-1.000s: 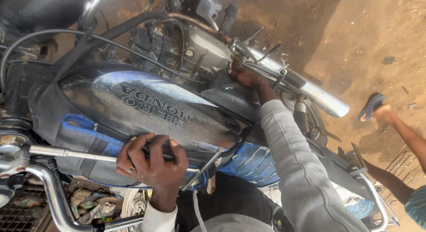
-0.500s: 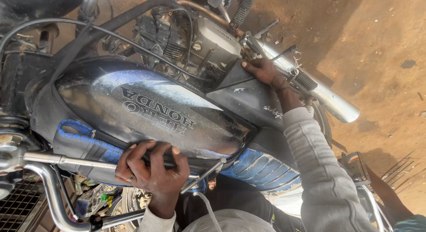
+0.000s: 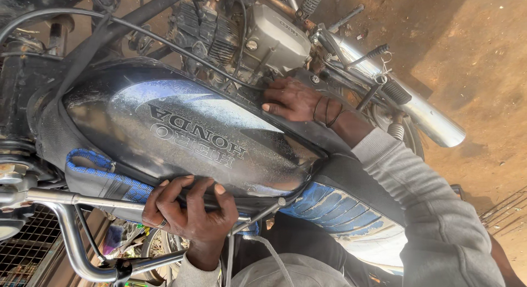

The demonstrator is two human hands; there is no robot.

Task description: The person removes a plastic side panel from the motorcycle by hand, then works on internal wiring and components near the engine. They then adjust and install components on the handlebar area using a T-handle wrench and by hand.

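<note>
A dusty black and blue motorcycle fuel tank (image 3: 181,128) fills the middle of the view. My left hand (image 3: 192,215), with a ring on one finger, grips the tank's near lower edge just above a chrome bar (image 3: 66,199). My right hand (image 3: 293,100), in a grey sleeve with dark bands at the wrist, lies on the tank's far side by the engine (image 3: 258,40). Its fingers hook over the tank's far edge and its thumb lies flat on the tank.
A chrome exhaust pipe (image 3: 428,117) and a footpeg (image 3: 395,92) lie right of my right hand. Black cables (image 3: 164,37) run over the tank's far side. A blue patterned seat cover (image 3: 340,210) sits under my right arm. Bare brown dirt (image 3: 472,45) lies beyond the bike.
My right hand has moved left from the frame near the exhaust onto the tank's far side. My left hand keeps its grip on the near edge. Another person's foot at the right has left the view.
</note>
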